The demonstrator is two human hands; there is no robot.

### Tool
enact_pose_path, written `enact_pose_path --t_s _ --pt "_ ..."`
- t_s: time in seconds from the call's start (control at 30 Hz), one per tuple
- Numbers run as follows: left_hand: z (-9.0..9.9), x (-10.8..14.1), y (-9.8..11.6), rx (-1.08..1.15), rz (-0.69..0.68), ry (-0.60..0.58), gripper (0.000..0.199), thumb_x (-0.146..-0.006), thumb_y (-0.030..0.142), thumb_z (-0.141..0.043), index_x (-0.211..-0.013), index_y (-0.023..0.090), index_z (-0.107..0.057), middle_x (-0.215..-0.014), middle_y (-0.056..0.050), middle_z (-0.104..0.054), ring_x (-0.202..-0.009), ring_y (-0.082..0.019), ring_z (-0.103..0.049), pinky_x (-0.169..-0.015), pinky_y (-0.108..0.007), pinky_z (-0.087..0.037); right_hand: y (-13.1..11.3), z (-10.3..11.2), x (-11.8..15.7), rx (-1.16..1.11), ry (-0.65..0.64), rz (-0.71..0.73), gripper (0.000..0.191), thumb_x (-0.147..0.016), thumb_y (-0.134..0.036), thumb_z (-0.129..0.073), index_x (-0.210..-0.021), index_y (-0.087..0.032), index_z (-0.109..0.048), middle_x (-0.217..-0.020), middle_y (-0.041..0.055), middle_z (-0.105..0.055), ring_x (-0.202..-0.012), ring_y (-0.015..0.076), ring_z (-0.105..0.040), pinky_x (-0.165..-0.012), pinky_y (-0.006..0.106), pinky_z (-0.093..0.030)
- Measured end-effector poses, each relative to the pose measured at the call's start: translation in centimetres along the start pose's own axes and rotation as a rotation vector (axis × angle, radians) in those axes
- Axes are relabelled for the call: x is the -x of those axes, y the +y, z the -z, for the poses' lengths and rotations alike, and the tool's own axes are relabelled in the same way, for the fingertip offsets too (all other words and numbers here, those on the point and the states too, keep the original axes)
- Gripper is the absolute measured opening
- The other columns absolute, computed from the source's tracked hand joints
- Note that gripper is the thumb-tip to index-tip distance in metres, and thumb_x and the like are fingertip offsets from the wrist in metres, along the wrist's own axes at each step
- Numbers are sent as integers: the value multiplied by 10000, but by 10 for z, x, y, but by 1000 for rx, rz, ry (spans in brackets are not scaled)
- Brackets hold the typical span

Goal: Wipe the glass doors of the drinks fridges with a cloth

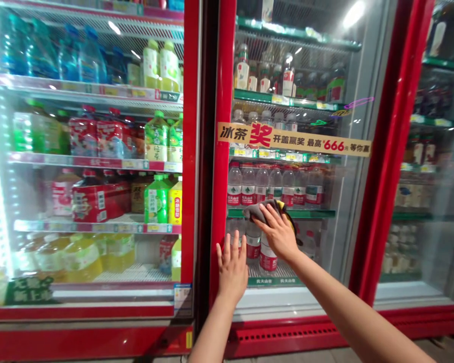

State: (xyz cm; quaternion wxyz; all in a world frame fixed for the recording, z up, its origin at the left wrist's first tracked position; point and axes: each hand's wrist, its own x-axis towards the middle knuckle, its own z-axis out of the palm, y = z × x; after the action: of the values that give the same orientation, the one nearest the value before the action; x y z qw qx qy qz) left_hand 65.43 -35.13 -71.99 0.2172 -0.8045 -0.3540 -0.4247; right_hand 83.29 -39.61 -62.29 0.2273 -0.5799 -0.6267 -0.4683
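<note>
My right hand [277,233] presses a folded grey cloth [258,213] with a yellow and black edge against the glass door [342,222] of a red-framed drinks fridge. Its fingers lie over the cloth, and part of the cloth is hidden beneath them. To the lower left, my left hand [232,269] rests with fingers apart at the door's left side, where the red frame [221,166] meets the glass. It holds nothing. Behind the glass, water bottles [268,254] with red labels stand close to both hands, partly covered by them.
A beige banner sticker [298,139] with Chinese lettering crosses the door above the cloth. On the left stands another fridge with bottled drinks, including yellow bottles [81,258]. A third red-framed door [395,151] is on the right. A slotted red base [287,333] runs along the bottom.
</note>
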Motion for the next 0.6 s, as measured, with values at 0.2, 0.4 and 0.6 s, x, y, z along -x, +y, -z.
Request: enact_pose_path --t_s 0.2,0.4,0.6 --pt "3 5 -6 19 22 -26 597 -800 129 -630 -1388 213 -573 -1685 -105 -219 -1567 -343 -94 -1249 -641 -156 -19 3 -46 24 58 -236 642 -947 -110 -459 -1542 -344 -404 -1676 104 -244 -1549 326 -188 -1111 555 -375" --pt "7 12 -11 36 38 -51 442 -813 208 -667 -1255 197 -658 -1651 -130 -307 -1558 -356 -150 -1243 -646 -189 -40 2 -23 1 -16 211 620 -951 -154 -516 -1531 -348 -416 -1661 90 -284 -1528 296 -260 -1126 550 -336" --pt "15 11 -20 -15 68 -8 613 -800 232 -701 -1397 227 -561 -1690 -121 -186 -1563 -364 -116 -1227 -666 -207 -21 7 -41 -37 97 138 529 -958 -205 -559 -1437 -430 -539 -1574 17 -464 -1419 295 -434 -1136 494 -300"
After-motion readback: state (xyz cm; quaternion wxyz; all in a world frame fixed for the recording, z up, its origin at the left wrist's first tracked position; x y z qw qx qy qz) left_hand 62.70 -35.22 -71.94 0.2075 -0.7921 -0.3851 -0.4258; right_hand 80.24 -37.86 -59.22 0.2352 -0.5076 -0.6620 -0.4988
